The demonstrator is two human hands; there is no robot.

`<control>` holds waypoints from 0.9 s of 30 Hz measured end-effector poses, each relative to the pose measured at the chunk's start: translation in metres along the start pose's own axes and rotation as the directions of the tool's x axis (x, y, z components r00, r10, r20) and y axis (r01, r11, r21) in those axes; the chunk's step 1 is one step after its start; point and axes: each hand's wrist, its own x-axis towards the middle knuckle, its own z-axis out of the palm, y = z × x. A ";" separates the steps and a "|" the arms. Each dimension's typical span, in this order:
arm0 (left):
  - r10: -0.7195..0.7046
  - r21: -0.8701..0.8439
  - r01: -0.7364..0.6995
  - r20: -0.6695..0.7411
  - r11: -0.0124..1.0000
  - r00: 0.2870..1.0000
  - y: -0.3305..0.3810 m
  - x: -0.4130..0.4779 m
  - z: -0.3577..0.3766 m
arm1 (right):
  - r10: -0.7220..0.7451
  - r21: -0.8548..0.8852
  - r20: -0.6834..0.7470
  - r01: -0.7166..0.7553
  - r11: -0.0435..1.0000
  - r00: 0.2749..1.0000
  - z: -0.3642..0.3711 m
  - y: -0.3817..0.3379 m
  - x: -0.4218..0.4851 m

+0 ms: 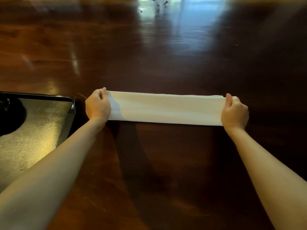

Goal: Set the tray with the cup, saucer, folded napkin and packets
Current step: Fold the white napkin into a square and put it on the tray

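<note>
Half-done at best: left hand point(98, 105) and right hand point(235, 112) each grip one napkin point(166, 108) end, strip-folded; tray point(41, 97) beside left hand lacks it.

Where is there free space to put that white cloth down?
Bare table stretches beyond the napkin and on its near side, between the forearms. The tray, left of the left hand, has open floor on its right part; a dark thing crowds its far-left corner.

Dark glossy wooden table point(166, 67), pale bluish glare across its far side.
</note>
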 end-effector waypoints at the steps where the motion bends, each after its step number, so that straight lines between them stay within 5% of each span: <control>1: -0.002 0.029 0.002 0.002 1.000 1.000 0.001 0.003 -0.001 | 0.000 -0.018 0.005 0.000 1.000 1.000 0.002 -0.002 0.003; 15: 0.141 0.440 -0.165 0.088 0.883 0.986 0.002 0.035 0.017 | -0.059 -0.365 0.085 0.086 0.927 0.995 0.026 -0.029 0.033; 27: 0.168 0.442 -0.136 -0.034 0.887 0.985 -0.005 0.023 0.024 | -0.122 -0.393 -0.032 0.100 0.914 0.992 0.035 -0.026 0.027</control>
